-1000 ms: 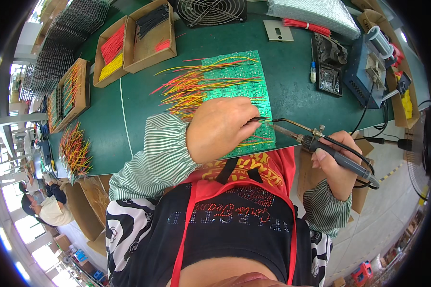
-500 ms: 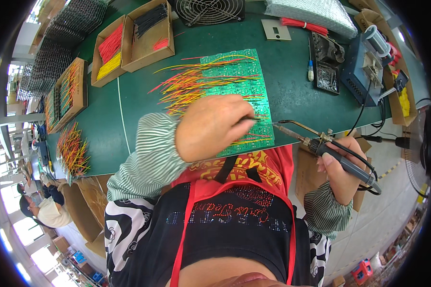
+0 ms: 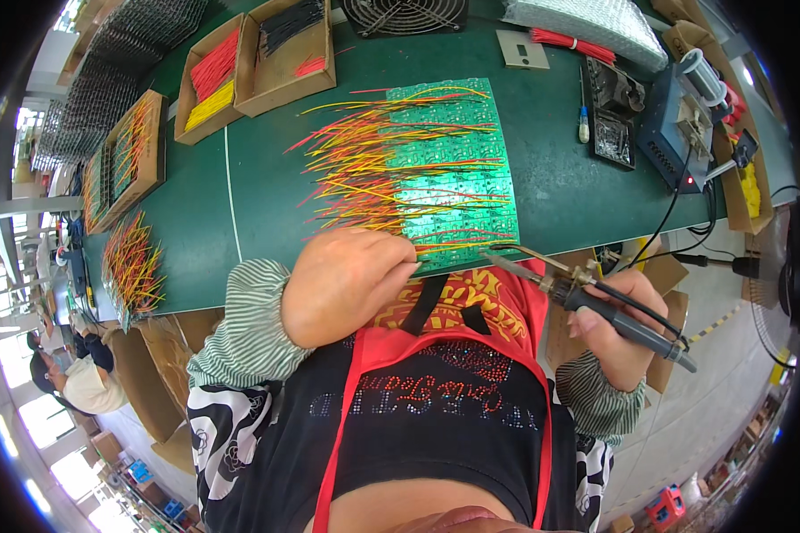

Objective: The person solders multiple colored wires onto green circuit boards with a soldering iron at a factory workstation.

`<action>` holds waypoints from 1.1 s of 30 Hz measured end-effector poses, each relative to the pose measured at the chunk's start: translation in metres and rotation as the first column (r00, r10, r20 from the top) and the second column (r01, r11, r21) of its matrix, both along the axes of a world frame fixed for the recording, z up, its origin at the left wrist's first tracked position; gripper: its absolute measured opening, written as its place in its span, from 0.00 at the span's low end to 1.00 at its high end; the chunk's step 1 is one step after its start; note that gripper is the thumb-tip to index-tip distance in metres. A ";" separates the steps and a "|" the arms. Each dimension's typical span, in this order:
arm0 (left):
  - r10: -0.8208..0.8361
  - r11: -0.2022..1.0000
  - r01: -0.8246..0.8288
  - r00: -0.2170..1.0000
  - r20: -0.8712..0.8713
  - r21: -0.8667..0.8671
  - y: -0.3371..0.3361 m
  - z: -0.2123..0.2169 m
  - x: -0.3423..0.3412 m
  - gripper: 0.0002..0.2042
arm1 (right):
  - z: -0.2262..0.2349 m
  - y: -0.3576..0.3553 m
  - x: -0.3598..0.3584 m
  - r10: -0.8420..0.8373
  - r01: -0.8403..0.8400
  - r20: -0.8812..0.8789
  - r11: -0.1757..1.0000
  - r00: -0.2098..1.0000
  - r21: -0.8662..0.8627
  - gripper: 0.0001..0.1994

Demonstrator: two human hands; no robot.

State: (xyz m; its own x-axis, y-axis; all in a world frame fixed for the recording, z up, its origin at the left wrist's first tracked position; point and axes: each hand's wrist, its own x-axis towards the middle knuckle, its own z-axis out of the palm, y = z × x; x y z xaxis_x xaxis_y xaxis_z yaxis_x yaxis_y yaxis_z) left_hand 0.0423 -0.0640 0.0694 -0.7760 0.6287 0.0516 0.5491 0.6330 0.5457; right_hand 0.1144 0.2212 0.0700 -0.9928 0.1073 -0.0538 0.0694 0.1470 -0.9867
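A green circuit board panel lies by the table's front edge, with rows of red, yellow and black wires fanning out over its left side. My left hand rests at the panel's lower left, thumb and fingers closed together beside the lowest wires. Whatever those fingers pinch is hidden. Wrapped around the grey handle of a soldering iron, my right hand stays off the table's front edge. The iron's tip, with a thin curved feed tube above it, points left at the panel's lower right corner.
Cardboard boxes of cut wires stand at the back left, near a wire bundle. A fan sits at the back. To the right are a black tray, a screwdriver and a blue soldering station with cables.
My left hand has moved left and down off the panel's middle, uncovering wire rows. The soldering iron has shifted left and down to the lower right corner. The view has shifted slightly.
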 end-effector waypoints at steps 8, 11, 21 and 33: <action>0.083 0.994 -0.088 0.993 0.084 0.059 -0.008 -0.011 -0.007 0.05 | 0.004 -0.029 -0.008 0.119 -0.107 -0.062 0.980 0.991 0.166 0.10; 0.089 0.992 -0.105 0.977 0.195 0.073 -0.009 -0.010 -0.008 0.06 | -0.002 -0.033 -0.006 0.102 -0.102 0.012 0.992 0.995 0.068 0.10; 0.033 0.994 -0.053 0.979 0.200 0.093 -0.007 -0.011 -0.011 0.06 | -0.001 -0.036 -0.010 0.135 -0.135 0.012 0.987 0.991 0.083 0.10; 0.003 0.998 -0.016 0.979 0.204 0.065 -0.006 -0.012 -0.017 0.06 | -0.004 -0.038 -0.019 0.191 -0.180 -0.048 0.970 0.980 0.165 0.09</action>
